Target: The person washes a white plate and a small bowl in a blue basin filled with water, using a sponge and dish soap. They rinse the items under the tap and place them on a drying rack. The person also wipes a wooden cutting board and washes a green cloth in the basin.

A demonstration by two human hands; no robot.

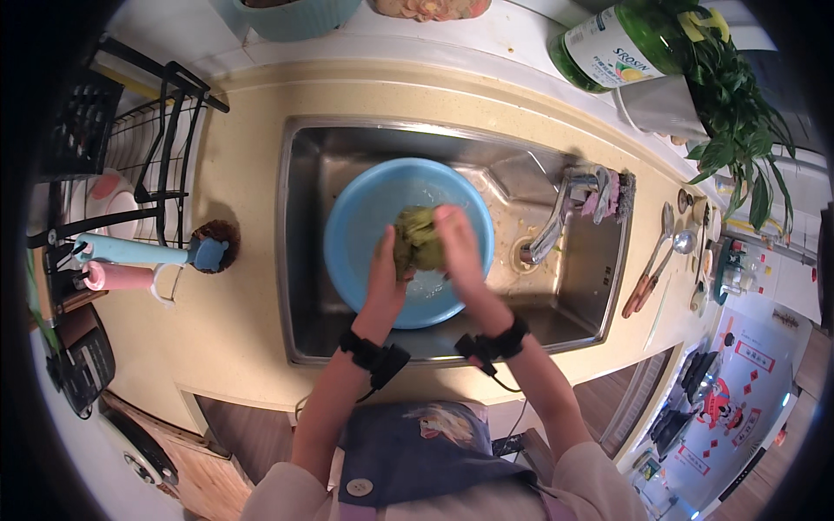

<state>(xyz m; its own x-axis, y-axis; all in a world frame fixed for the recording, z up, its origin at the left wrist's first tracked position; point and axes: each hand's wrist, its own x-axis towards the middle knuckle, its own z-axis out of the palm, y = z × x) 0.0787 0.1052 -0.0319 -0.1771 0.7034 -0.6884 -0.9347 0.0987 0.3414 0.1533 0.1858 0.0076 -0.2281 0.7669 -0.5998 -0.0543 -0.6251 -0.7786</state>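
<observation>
Between my two hands is a clump of olive-green, wrinkled leafy vegetable [420, 234], which looks like pickled greens. My left hand [389, 280] grips its left side, while my right hand [458, 244], blurred by motion, presses against its right side. Both are over a light blue plastic basin [346, 189] holding water. The basin stands in the left part of a stainless steel sink [521, 153]. Parts of the clump and several fingertips are hidden.
To the basin's right is a chrome faucet [554, 221], with cloths hung beside it. A wire dish rack [172, 137] and brushes [140, 249] stand on the left. Ladles [666, 260] lie on the right counter; a green bottle [616, 49] stands behind.
</observation>
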